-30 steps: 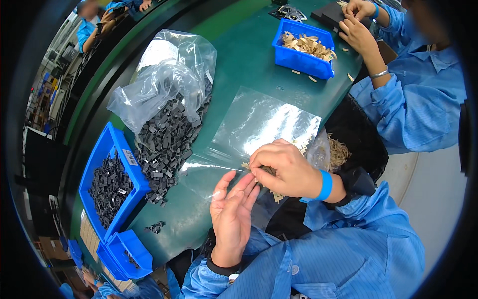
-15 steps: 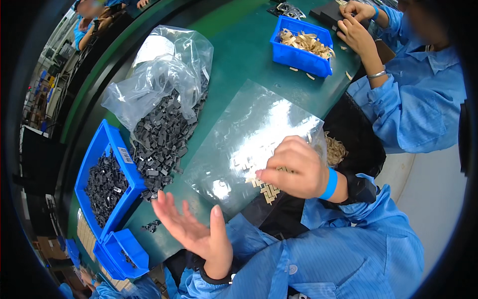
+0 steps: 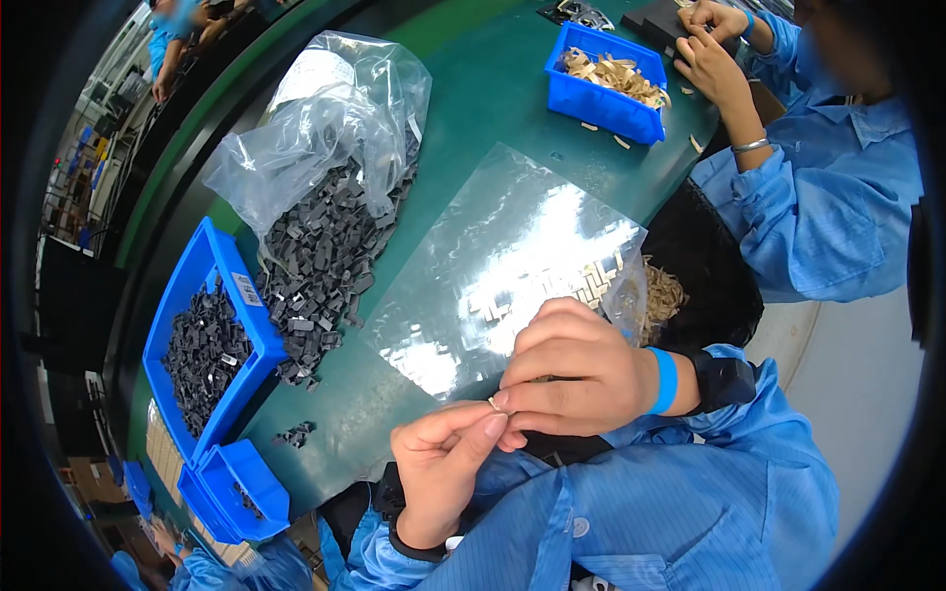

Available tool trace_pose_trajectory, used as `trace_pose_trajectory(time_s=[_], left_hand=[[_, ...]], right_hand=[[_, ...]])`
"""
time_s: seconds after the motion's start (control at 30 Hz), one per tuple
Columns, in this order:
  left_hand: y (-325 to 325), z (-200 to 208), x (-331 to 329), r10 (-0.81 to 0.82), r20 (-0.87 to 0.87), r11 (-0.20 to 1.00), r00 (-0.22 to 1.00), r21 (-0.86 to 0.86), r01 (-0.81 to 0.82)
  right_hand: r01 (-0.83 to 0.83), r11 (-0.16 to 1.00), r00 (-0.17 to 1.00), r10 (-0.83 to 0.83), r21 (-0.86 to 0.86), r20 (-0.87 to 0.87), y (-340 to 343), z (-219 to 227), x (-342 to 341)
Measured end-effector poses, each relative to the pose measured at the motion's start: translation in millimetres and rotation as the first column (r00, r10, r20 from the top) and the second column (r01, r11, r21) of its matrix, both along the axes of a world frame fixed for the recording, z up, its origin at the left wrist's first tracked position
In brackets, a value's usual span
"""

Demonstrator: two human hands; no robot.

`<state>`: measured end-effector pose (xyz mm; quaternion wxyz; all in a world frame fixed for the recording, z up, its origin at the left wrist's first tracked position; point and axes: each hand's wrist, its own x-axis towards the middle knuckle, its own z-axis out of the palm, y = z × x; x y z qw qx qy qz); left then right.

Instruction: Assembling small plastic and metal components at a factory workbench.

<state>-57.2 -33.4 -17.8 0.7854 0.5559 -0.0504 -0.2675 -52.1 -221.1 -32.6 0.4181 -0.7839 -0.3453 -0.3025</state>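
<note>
My left hand [image 3: 439, 463] and my right hand [image 3: 576, 374] meet at their fingertips over the table's near edge. Between the pinched fingers of both hands shows a small cream-coloured piece [image 3: 496, 404], mostly hidden by the fingertips. Just beyond my hands a clear plastic sheet [image 3: 434, 266] lies on the table, glaring with reflected light. Rows of small cream-coloured strips [image 3: 591, 284] are on it, partly behind my right hand. A blue band and a black band circle my right wrist.
At left, a blue bin [image 3: 266, 340] holds small black parts, beside a heap of similar parts [image 3: 330, 256] under a clear bag [image 3: 325, 128]. A smaller blue bin [image 3: 261, 483] adjoins it. Another blue bin [image 3: 606, 108] holds tan strips. A co-worker's hands [image 3: 719, 64] work at upper right.
My left hand has moved right from an open pose, its fingers now pinched against my right fingertips. My right hand has come down from the strips on the sheet.
</note>
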Motion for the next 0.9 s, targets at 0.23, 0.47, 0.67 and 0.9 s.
trace_pose_trajectory(time_s=[0.23,0.47,0.67,0.9], left_hand=[[-8,1,-5,0.1,0.179,0.985,0.979,0.119,-0.122],[-5,-3,-1,-0.057,0.471,0.929,0.88,0.348,-0.126],[-1,-2,-2,0.002,0.22,0.986,0.976,0.165,-0.04],[-9,1,-3,0.188,0.077,0.976,0.979,0.095,-0.195]], right_hand=[[-0.01,0.998,0.985,0.02,0.062,-0.172,1,5,-1],[-0.034,0.998,0.951,0.048,0.051,-0.306,0,9,-2],[0.038,0.914,0.718,0.255,0.403,-0.648,-11,11,-6],[0.145,0.852,0.526,0.364,0.503,-0.769,1,7,-19]])
